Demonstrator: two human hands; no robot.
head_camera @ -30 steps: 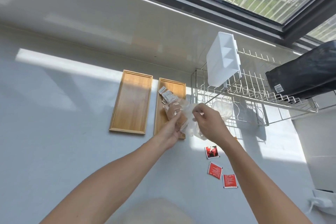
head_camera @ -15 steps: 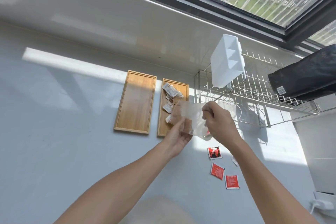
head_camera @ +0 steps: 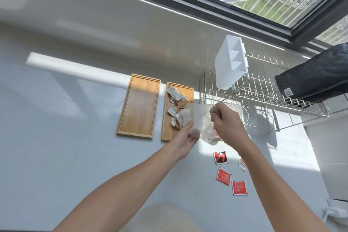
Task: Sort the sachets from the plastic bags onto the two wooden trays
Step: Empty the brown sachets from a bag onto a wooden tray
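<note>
Nearby, three red sachets (head_camera: 223, 174) lie loose on the bench's right side. Both hands pinch one clear plastic bag (head_camera: 199, 118): left hand (head_camera: 185, 138) low, right hand (head_camera: 227, 124) high. Tip it slowly so pale sachets (head_camera: 177, 94) land inside the right tray (head_camera: 165, 133), not the bare left tray (head_camera: 140, 103).

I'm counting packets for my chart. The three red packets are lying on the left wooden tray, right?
Not quite. The head view shows the three red square sachets lying on the grey countertop, near the right arm. The left wooden tray holds nothing.
</note>
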